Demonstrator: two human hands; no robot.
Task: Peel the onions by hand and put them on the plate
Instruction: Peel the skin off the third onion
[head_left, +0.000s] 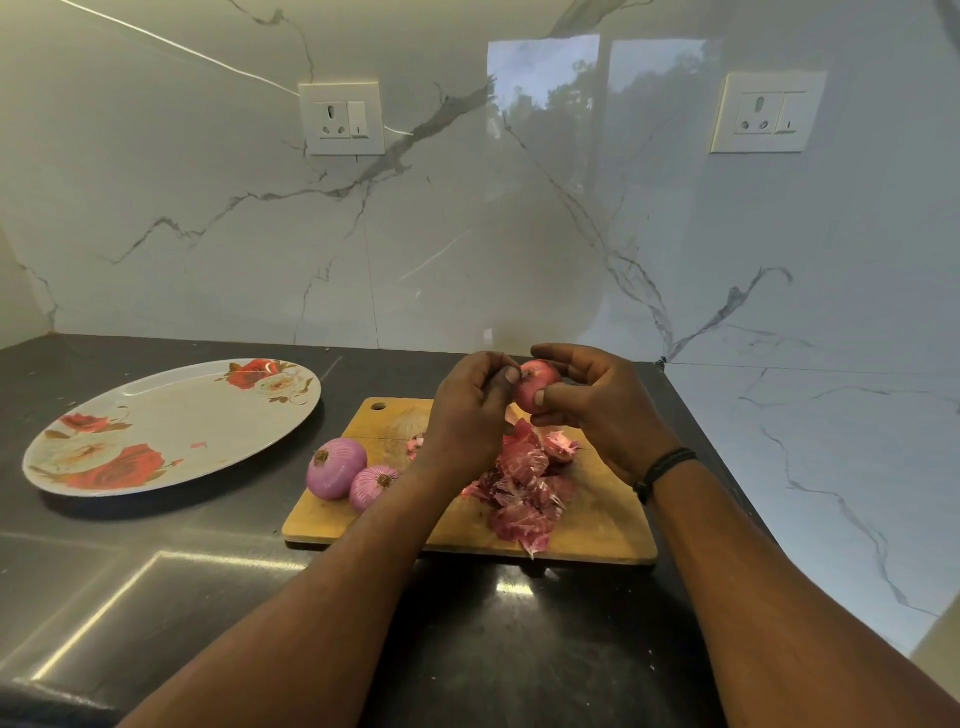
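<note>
Above the cutting board (467, 525): you are holding an onion (537, 387).
Right hand (597, 410): fingers curling round it.
Left hand (470, 410): fingertips pinching skin.
Next: keep stripping, then plate (171, 431).

Dark tabletop with a flowered plate and a wooden cutting board

The tabletop (218, 566) is dark, glossy stone, running back to a white marble-veined wall. An oval plate (171, 426) printed with red and cream roses lies on its left part, well apart from the cutting board (597, 525), which lies flat near the middle, its hanging hole at the far left corner. A small pink scrap rests on the plate. On the board sit two peeled purple onions (336, 467) touching each other at its left edge, and a heap of reddish onion skins (524, 493) toward its right.
</note>
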